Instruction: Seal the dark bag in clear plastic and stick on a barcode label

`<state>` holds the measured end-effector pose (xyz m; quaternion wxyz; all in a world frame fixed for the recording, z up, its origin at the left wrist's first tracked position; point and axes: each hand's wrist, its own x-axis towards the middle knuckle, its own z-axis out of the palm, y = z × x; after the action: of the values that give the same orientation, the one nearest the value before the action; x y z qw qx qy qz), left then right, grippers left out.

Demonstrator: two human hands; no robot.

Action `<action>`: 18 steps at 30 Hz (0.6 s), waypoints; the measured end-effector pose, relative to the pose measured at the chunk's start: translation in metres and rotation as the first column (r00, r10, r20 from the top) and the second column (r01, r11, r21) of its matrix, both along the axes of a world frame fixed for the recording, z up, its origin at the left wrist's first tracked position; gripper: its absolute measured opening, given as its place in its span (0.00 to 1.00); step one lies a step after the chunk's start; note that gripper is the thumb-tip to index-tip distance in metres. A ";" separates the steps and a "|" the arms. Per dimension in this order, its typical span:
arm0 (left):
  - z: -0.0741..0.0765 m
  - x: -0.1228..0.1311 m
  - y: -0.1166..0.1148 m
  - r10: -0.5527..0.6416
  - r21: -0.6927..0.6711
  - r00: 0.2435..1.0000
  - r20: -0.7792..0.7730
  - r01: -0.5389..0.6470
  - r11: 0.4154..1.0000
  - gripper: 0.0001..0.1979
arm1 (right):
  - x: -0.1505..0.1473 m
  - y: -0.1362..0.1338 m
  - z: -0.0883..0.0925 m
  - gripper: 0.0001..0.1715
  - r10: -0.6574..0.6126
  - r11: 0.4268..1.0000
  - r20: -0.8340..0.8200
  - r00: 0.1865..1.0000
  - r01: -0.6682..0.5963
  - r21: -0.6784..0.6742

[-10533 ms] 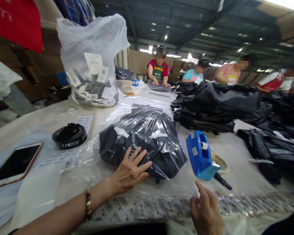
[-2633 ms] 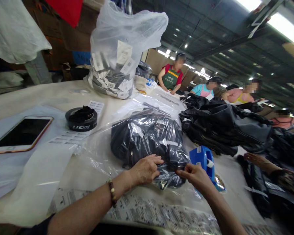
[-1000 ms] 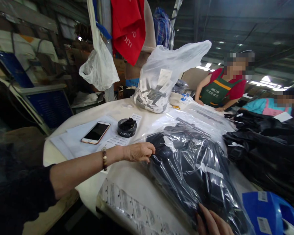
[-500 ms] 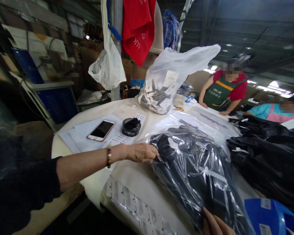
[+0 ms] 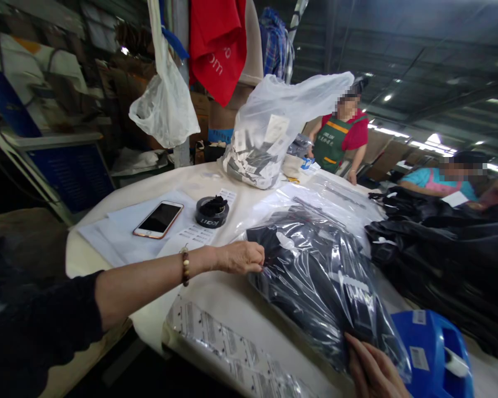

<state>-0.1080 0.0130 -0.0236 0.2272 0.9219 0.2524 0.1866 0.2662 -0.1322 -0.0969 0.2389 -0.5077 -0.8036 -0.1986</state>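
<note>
A dark garment sealed in a clear plastic bag (image 5: pixel 319 276) lies on the white table (image 5: pixel 216 301). My left hand (image 5: pixel 243 257) pinches the bag's left end, fingers closed on the plastic. My right hand (image 5: pixel 373 371) presses on the bag's near right corner at the bottom edge of the view; its fingers lie together against the plastic. A blue tape dispenser (image 5: pixel 434 354) stands just right of that hand.
A phone (image 5: pixel 158 219) and a black tape roll (image 5: pixel 211 211) lie on papers at the left. A clear bag of tags (image 5: pixel 269 138) stands behind. Black garments (image 5: pixel 435 243) are piled at the right. Printed label sheets (image 5: pixel 228 348) hang at the near edge. Other people work at the far side.
The view has shifted slightly; both hands keep their hold on the bagged garment, my right hand showing a little more at the bottom edge.
</note>
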 end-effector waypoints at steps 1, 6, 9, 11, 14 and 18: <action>-0.002 0.001 0.002 0.024 -0.013 1.000 0.000 -0.024 1.000 0.08 | -0.002 0.000 0.001 0.19 -0.002 1.000 0.015 1.000 0.002 0.015; -0.007 0.006 0.007 0.099 -0.060 0.995 -0.004 -0.099 0.993 0.09 | -0.020 -0.011 0.011 0.17 -0.018 0.999 -0.055 0.998 0.020 0.034; -0.004 0.006 0.005 0.095 -0.061 0.995 0.009 -0.095 0.994 0.08 | -0.025 -0.029 0.026 0.16 -0.025 0.997 -0.154 0.988 0.036 0.067; -0.001 0.005 0.005 0.065 -0.062 0.997 0.032 -0.063 0.996 0.08 | -0.019 -0.042 0.037 0.15 -0.101 0.978 -0.210 0.972 0.136 0.160; -0.005 0.003 0.011 0.029 -0.087 0.999 0.042 -0.025 0.996 0.11 | 0.009 -0.056 0.051 0.15 -0.343 0.878 -0.443 0.828 0.450 0.162; -0.020 0.000 0.021 0.024 -0.122 0.999 0.033 -0.019 0.992 0.16 | 0.062 -0.064 0.061 0.38 -0.670 0.635 -0.678 0.302 0.707 -0.313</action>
<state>-0.1078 0.0341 -0.0438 0.2852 0.9002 0.2692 0.1892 0.3282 -0.1964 -0.0360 0.4475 -0.8282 -0.3294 -0.0727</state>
